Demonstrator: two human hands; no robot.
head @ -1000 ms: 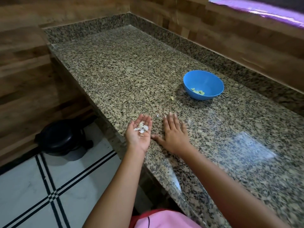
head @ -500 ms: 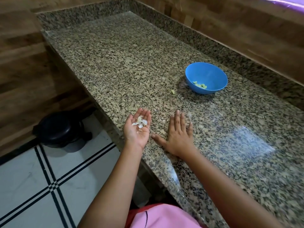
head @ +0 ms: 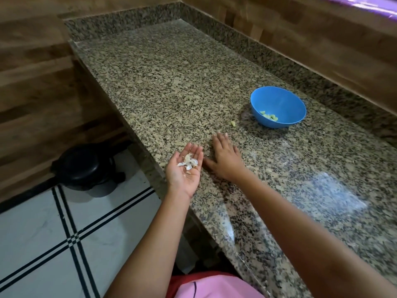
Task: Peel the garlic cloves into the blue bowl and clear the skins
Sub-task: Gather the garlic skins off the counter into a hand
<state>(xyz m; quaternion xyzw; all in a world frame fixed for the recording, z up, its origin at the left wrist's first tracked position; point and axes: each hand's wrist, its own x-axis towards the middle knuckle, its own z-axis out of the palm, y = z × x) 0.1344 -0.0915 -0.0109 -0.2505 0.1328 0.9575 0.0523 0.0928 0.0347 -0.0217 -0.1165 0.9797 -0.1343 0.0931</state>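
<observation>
My left hand (head: 184,171) is held palm up at the counter's front edge, fingers straight, with a small heap of white garlic skins (head: 189,161) lying in the palm. My right hand (head: 225,157) lies flat, palm down, on the granite counter (head: 171,87) right beside it. The blue bowl (head: 283,100) stands farther back to the right, with a few peeled cloves (head: 269,116) in its bottom. One loose clove (head: 233,123) lies on the counter just left of the bowl.
A black lidded bin (head: 83,166) stands on the tiled floor below the counter's left side. A granite upstand and wood-look wall run along the back and right. The counter edge drops off just left of my left hand.
The view has shifted, so the bowl now sits farther right. My right hand has slid a little along the counter next to my left hand; the skins stay in my left palm.
</observation>
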